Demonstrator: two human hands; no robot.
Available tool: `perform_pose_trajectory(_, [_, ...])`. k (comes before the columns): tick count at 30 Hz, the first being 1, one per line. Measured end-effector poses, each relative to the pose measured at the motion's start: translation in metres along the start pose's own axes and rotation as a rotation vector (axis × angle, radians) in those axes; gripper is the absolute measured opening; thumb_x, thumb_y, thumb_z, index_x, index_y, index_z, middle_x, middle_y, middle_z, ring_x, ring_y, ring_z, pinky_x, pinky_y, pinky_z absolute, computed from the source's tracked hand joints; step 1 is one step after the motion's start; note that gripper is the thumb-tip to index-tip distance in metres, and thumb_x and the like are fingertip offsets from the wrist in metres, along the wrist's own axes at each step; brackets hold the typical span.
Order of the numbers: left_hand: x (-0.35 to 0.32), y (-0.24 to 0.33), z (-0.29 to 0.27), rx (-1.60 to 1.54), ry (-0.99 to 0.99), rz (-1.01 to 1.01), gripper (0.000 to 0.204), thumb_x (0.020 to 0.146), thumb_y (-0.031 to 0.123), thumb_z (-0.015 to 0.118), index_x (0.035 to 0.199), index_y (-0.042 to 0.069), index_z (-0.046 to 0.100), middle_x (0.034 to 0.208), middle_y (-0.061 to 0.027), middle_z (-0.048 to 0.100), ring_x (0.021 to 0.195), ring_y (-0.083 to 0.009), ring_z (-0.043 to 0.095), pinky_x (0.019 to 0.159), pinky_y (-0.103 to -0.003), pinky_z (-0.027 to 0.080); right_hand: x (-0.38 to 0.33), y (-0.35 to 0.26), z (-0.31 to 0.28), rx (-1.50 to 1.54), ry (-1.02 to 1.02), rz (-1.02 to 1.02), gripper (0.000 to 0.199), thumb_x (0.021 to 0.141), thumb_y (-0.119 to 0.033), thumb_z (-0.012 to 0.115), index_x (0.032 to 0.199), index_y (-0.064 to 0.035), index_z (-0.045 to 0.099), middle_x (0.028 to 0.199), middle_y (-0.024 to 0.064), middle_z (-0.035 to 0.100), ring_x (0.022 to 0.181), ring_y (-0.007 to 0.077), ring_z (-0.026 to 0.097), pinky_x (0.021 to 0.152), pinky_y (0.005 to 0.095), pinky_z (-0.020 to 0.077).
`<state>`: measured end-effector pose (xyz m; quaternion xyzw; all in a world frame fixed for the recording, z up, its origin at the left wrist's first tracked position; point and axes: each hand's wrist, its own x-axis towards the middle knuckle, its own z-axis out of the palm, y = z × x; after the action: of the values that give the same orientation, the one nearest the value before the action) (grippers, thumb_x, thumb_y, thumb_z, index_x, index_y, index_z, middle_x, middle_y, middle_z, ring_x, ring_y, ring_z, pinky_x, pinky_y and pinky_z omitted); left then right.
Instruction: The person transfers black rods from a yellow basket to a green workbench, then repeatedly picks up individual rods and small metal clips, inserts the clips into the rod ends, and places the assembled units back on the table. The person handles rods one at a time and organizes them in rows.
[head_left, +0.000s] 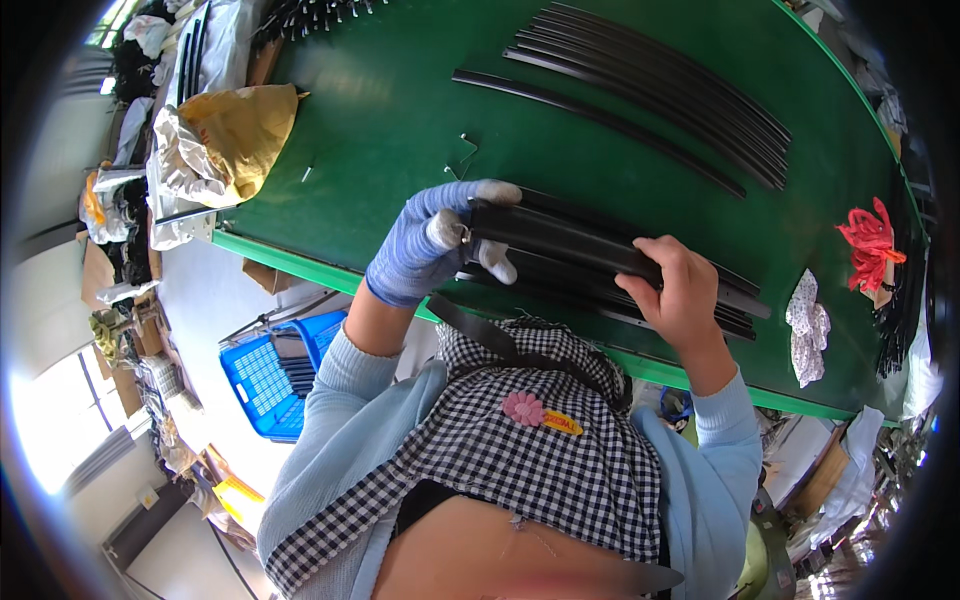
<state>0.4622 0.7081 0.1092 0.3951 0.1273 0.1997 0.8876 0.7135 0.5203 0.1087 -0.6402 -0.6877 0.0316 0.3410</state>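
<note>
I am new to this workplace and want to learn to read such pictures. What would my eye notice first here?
First, the two hands at the centre: the gloved left hand and the bare right hand grip a bundle of long black strips over the green table. More black strips lie fanned out at the table's far side. A red bunch of ties lies at its right end.

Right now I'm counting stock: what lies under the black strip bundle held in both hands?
Under the black strip bundle more long black strips lie on the green table. The bare right hand and gloved left hand cover parts, so no count.
</note>
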Motion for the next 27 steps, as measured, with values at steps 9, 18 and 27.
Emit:
perform_pose_trajectory(9, [-0.007, -0.004, 0.025, -0.185, 0.075, -0.128, 0.052, 0.096, 0.034, 0.065, 0.126, -0.008, 0.058, 0.085, -0.0124, 0.062, 0.071, -0.0280, 0.069, 0.070, -0.045, 0.063, -0.021, -0.024, -0.017, 0.034, -0.041, 0.168, 0.047, 0.080, -0.039, 0.080, 0.104, -0.0041, 0.060, 0.082, 0.0088, 0.066, 0.067, 0.0245, 0.066, 0.056, 0.0323, 0.0520])
perform_pose_trajectory(18, [-0.002, 0.001, 0.017, -0.120, -0.037, -0.229, 0.057, 0.095, 0.028, 0.061, 0.134, -0.012, 0.050, 0.080, -0.0108, 0.057, 0.071, -0.0254, 0.066, 0.066, -0.047, 0.063, -0.027, -0.029, -0.014, -0.009, -0.050, 0.173, 0.045, 0.078, -0.034, 0.083, 0.104, -0.0041, 0.060, 0.083, 0.0086, 0.066, 0.068, 0.0242, 0.066, 0.056, 0.0318, 0.0518])
perform_pose_trajectory(27, [0.001, 0.003, -0.017, 0.262, 0.338, -0.165, 0.052, 0.101, 0.034, 0.057, 0.134, -0.006, 0.056, 0.098, -0.0124, 0.068, 0.079, -0.0220, 0.071, 0.071, -0.030, 0.058, -0.024, -0.005, 0.011, -0.105, -0.040, 0.231, 0.042, 0.080, -0.035, 0.080, 0.103, -0.0064, 0.060, 0.085, 0.0066, 0.066, 0.072, 0.0238, 0.066, 0.059, 0.0317, 0.0517])
